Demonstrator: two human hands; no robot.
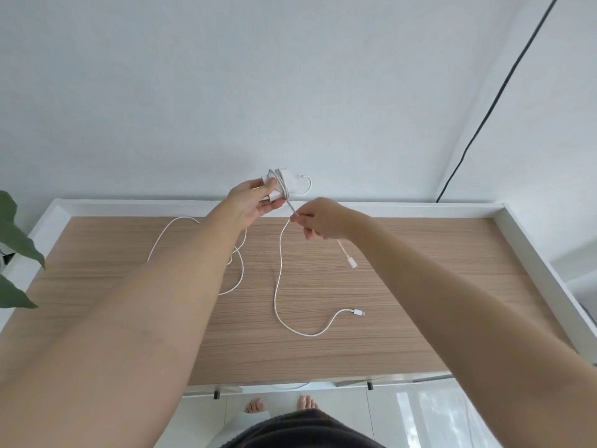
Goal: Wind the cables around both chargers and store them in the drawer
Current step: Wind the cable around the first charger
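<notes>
Both arms reach toward the tabletop's (323, 350) far edge; the left hand (255, 202) grips a charger (282, 184), and the right hand's (319, 219) fingers pinch its cable (278, 270).

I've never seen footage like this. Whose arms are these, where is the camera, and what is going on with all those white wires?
There is no machine here: a person wears a wide-angle camera on the head, looking down at their own arms and bare feet. The left hand grips a white charger with a few cable turns already round it. The right hand pinches that cable, whose loose end trails over the wooden tabletop to a plug. Another white cable lies loose, partly hidden by the left arm. Plant leaves show at the left edge.
</notes>
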